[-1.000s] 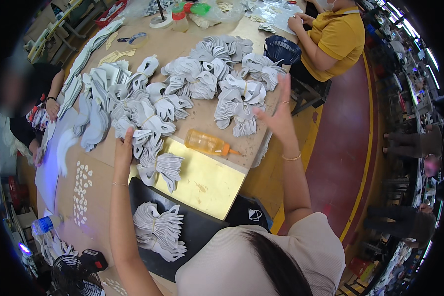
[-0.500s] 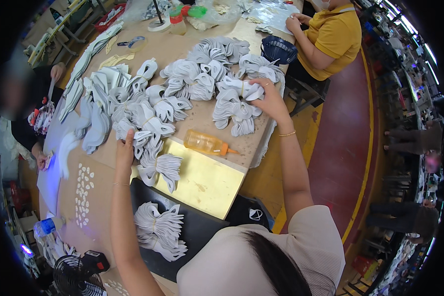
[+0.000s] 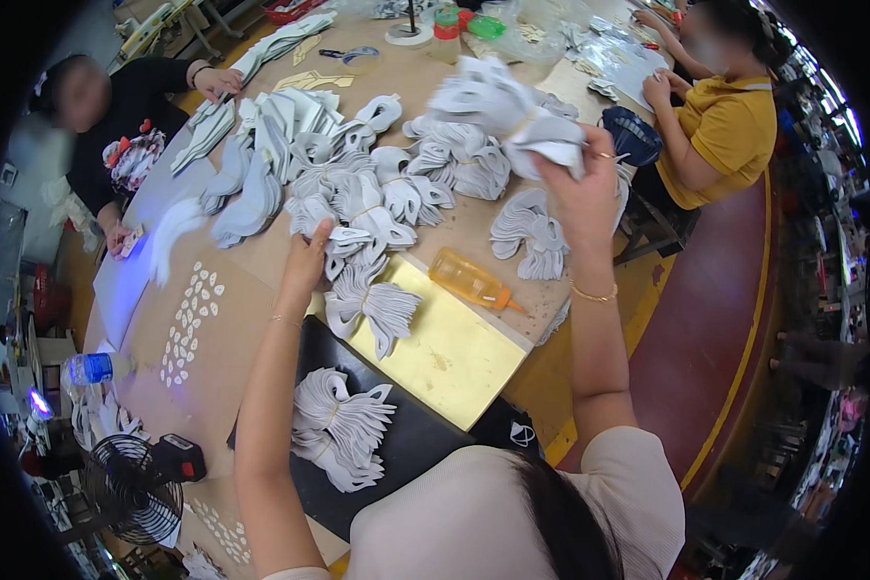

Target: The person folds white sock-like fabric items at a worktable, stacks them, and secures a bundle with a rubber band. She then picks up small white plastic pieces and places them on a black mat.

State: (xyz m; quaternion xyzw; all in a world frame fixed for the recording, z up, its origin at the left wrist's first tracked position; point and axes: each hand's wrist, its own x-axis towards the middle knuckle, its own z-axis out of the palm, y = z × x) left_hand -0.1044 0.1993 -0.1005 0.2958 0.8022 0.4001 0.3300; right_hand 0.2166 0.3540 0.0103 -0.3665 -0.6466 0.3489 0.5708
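My right hand point(image 3: 586, 186) is closed on one end of a bundle of white cut pieces point(image 3: 498, 108), held above the table and blurred by motion. A yellowish band circles its middle. My left hand point(image 3: 306, 261) is closed at the edge of another banded bundle point(image 3: 346, 247) in the heap on the table; some of its fingers are hidden. Just below that hand lies a fanned-out bundle point(image 3: 385, 314), partly over a yellow board point(image 3: 445, 360). An orange squeeze bottle point(image 3: 469, 278) with a pointed nozzle lies at the board's far edge.
Another bundle point(image 3: 343, 425) rests on a black surface point(image 3: 416, 425) near my body. Small white pieces point(image 3: 191, 314) lie in rows at left, with a fan point(image 3: 137, 488) nearer me. Co-workers sit left and at right, one in a yellow shirt point(image 3: 730, 126). A dark blue basket point(image 3: 632, 135) stands at the table's right edge.
My right hand has lifted the bundle off the pile and brought it up. My left hand stays by the heap. The whole view has shifted, and the co-worker at left has reached forward.
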